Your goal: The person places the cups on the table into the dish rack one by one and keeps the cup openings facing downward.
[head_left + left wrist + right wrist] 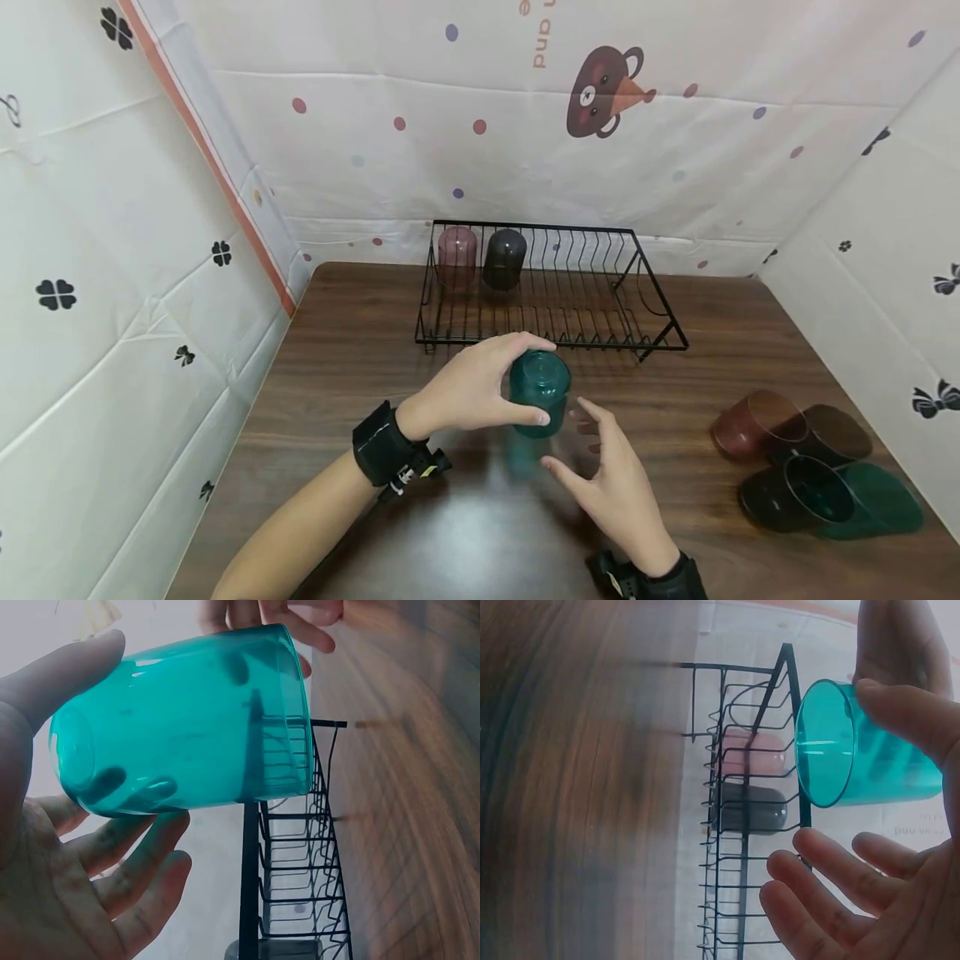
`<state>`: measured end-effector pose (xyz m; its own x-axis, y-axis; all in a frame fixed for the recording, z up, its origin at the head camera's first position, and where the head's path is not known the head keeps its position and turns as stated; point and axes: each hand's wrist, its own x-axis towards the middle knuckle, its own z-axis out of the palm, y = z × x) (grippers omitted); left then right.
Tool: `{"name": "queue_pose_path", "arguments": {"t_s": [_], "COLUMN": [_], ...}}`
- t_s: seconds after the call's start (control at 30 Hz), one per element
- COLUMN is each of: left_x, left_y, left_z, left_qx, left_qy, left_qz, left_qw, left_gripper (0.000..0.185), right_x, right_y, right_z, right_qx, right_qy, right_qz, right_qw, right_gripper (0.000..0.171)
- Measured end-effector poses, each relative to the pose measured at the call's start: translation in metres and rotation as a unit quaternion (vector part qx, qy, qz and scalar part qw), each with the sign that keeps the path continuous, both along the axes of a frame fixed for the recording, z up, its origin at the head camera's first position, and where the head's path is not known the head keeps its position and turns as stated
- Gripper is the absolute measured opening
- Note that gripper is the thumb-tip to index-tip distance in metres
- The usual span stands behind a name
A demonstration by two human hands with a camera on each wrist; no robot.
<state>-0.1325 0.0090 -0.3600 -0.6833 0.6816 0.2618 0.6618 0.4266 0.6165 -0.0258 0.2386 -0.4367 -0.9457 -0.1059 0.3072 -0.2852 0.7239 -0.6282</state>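
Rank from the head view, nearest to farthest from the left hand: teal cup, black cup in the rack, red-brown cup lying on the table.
1. Teal cup: gripped upside down by the left hand, at centre.
2. Black cup: upside down in the wire rack, back left corner, beside a pink one.
3. Red-brown cup: on its side, far right of the table.

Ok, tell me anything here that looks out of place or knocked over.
Four cups lie tipped on their sides in a heap at the table's right edge, not standing. In the rack two cups stand upside down. The left hand holds a teal cup upside down.
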Motion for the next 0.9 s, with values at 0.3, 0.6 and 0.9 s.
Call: {"name": "queue_pose_path", "arguments": {"t_s": [0.3, 0.6, 0.9], "left_x": [-0.006, -0.015, -0.033], "left_y": [-0.008, -0.007, 0.0], "left_z": [0.006, 0.012, 0.025], "left_qx": [0.011, 0.02, 0.019], "left_qy": [-0.02, -0.017, -0.028], "left_qz": [0.018, 0.019, 0.018], "left_qw": [0.9996, 0.9995, 0.9993], "left_gripper": [0.078, 0.075, 0.077], "right_x": [0.002, 0.006, 0.02], "right_y": [0.004, 0.019, 0.052], "right_z": [0.0, -0.003, 0.007], "right_qx": [0.025, 0.039, 0.084], "right_qy": [-0.009, 0.011, 0.078], "right_qz": [-0.015, -0.036, -0.153], "right_qw": [1.0, 0.999, 0.982], "right_gripper": [0.067, 0.043, 0.031]}}
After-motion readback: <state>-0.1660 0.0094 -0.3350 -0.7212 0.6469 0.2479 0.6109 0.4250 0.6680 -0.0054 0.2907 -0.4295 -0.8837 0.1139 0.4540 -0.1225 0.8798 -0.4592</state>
